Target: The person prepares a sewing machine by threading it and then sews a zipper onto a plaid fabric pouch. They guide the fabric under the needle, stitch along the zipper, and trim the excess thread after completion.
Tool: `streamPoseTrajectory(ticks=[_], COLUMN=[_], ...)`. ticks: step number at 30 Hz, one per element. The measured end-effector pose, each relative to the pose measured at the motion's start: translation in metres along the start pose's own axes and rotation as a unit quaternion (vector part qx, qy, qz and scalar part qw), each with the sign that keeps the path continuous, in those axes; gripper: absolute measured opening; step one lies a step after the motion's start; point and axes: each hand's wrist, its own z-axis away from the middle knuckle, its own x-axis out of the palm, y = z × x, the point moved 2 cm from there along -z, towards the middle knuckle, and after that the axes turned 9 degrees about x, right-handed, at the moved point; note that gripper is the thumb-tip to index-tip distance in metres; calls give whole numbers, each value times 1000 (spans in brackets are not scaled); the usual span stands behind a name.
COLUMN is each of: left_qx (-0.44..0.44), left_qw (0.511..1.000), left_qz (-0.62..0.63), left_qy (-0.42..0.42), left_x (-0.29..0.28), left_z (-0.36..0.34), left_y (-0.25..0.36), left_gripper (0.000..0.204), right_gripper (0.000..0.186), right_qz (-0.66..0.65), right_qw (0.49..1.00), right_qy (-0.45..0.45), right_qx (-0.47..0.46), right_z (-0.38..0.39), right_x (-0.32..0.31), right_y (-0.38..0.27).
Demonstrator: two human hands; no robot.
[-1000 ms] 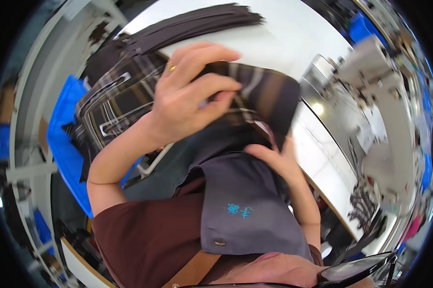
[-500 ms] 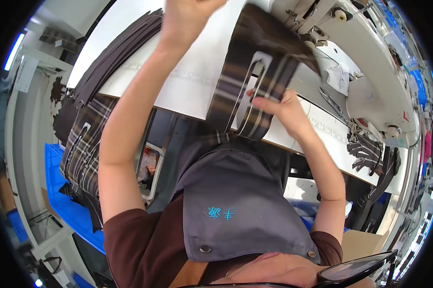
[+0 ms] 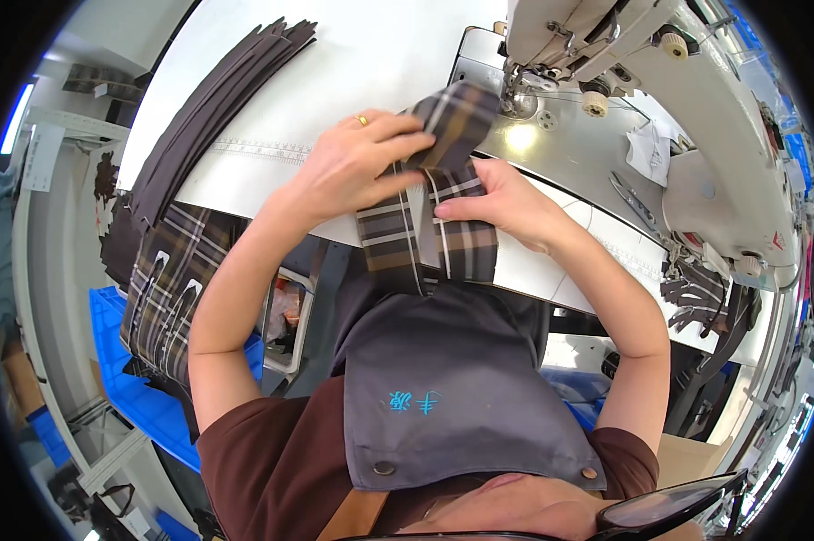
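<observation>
White and broad, the desk [image 3: 353, 63] carried a sewing machine [image 3: 695, 117] at its far right and a fan of dark fabric strips [image 3: 218, 108] along its left edge; a plaid fabric piece [image 3: 434, 207] lay over the near edge of the desk, its upper end close to the needle area and its lower end hanging down toward a grey apron [image 3: 452, 388]; the left hand [image 3: 353, 167], a ring on one finger, lay spread on the upper part of the plaid fabric piece, fingers pressing it flat; the right hand [image 3: 497, 203] pinched the right side of the same piece between thumb and fingers; scissors [image 3: 632, 200] lay on the machine bed beyond the right hand; more plaid cloth [image 3: 168, 279] hung at the left above a blue bin [image 3: 137, 397].
</observation>
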Motion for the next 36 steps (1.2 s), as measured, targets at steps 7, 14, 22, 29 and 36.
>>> streamPoseTrajectory(ticks=[7, 14, 22, 29, 36], left_qx=[-420, -380, -276, -44, 21], left_qw=[700, 828, 926, 998, 998], left_qz=[543, 401, 162, -34, -45], left_qy=[197, 101, 200, -2, -47], left_x=[6, 18, 24, 41, 64], left_z=[-7, -39, -45, -42, -58], left_y=[-58, -81, -78, -43, -10], left_gripper=[27, 63, 39, 23, 30], right_gripper=[62, 59, 25, 26, 26], right_qz=[-31, 514, 547, 554, 596], right_qw=[985, 771, 624, 609, 626], right_qy=[105, 262, 327, 402, 421], right_qx=[-131, -268, -451, -402, -275], right_z=[30, 36, -3, -17, 23], right_x=[-2, -5, -24, -76, -96], right_y=[28, 16, 16, 2, 19])
